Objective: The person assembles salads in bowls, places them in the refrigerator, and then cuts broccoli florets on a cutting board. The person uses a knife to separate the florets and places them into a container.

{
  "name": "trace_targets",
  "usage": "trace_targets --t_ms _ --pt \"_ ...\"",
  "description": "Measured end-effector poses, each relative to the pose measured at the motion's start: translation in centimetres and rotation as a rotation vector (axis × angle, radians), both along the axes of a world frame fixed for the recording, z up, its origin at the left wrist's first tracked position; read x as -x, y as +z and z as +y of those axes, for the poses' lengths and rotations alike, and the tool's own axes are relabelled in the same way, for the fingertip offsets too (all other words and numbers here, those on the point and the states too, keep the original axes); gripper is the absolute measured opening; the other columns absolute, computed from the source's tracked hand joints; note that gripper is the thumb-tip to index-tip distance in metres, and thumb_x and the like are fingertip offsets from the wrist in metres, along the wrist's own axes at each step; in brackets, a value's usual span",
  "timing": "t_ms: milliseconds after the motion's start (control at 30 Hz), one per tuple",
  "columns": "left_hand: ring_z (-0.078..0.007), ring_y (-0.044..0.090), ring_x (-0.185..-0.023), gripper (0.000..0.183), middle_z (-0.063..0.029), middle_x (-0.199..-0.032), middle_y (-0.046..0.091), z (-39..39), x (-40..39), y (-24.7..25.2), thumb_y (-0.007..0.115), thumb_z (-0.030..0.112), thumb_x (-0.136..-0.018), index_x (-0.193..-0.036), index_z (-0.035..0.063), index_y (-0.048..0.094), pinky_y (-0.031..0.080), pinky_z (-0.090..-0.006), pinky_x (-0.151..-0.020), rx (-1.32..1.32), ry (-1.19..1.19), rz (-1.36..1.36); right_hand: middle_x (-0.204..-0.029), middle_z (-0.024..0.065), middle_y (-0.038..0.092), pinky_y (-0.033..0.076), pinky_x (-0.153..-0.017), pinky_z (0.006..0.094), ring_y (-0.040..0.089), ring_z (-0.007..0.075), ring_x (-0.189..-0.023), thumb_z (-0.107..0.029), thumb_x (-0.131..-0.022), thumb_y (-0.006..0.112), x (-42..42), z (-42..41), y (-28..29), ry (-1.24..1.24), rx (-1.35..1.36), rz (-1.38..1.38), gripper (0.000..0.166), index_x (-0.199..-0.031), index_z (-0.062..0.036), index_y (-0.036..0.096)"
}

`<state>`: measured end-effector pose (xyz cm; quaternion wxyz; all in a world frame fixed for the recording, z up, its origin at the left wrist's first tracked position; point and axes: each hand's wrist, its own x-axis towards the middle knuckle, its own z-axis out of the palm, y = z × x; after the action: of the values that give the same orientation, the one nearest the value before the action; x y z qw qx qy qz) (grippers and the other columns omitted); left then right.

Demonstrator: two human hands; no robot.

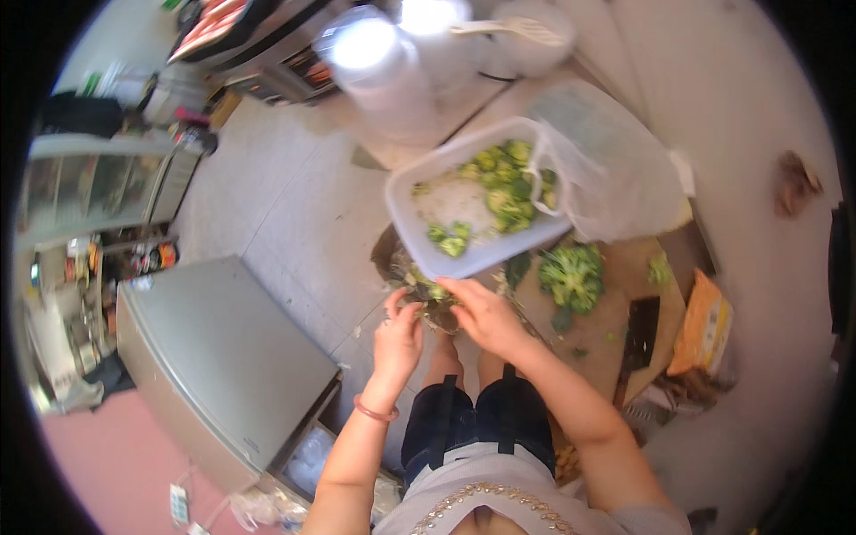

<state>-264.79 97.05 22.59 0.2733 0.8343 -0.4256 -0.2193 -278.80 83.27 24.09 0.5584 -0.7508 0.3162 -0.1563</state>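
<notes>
My left hand [399,334] is bent over a dark bin [382,257] of vegetable scraps below the counter edge, its thumb and forefinger apart. My right hand [491,317] is beside it, fingers curled, at the near corner of a white plastic tub [409,231]. A small green piece [438,292] shows between the hands; whether it is held or lies among the scraps, I cannot tell. Cut broccoli florets [508,200] lie in the tub, mostly along its right side. A larger broccoli head [572,277] rests on a wooden board [605,341] to the right.
A dark-bladed cleaver [640,334] lies on the board. A clear plastic bag [608,167] overlaps the tub's right rim. Beside the board is an orange packet [702,328]. Canisters [384,73] stand behind the tub. A grey-topped chest or cabinet [221,354] is at my left.
</notes>
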Motion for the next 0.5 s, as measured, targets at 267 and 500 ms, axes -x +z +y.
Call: trace_targets --t_ms 267,500 --pt "-0.0364 0.066 -0.099 0.027 -0.0158 -0.117 0.067 -6.1 5.9 0.5 0.068 0.01 -0.089 -0.116 0.0063 0.064 0.055 -0.0404 -0.079 0.179 -0.392 -0.103 -0.121 0.0181 0.055 0.042 -0.097 0.0423 0.052 0.0367 -0.115 0.0 -0.083 0.061 23.6 6.1 -4.1 -0.783 0.407 0.698 0.045 -0.127 -0.0051 0.056" --pt "-0.0198 0.064 -0.096 0.055 -0.0138 -0.125 0.061 -14.5 14.4 -6.5 0.069 0.0 -0.085 -0.135 0.0021 0.048 0.055 -0.0338 -0.083 0.069 -0.058 0.65 -0.126 0.0205 0.051 0.044 -0.096 0.0447 0.051 0.0416 -0.115 0.004 -0.076 0.065 35.1 7.6 -8.0 -0.768 0.264 1.208 0.074 -0.145 -0.0072 0.041"
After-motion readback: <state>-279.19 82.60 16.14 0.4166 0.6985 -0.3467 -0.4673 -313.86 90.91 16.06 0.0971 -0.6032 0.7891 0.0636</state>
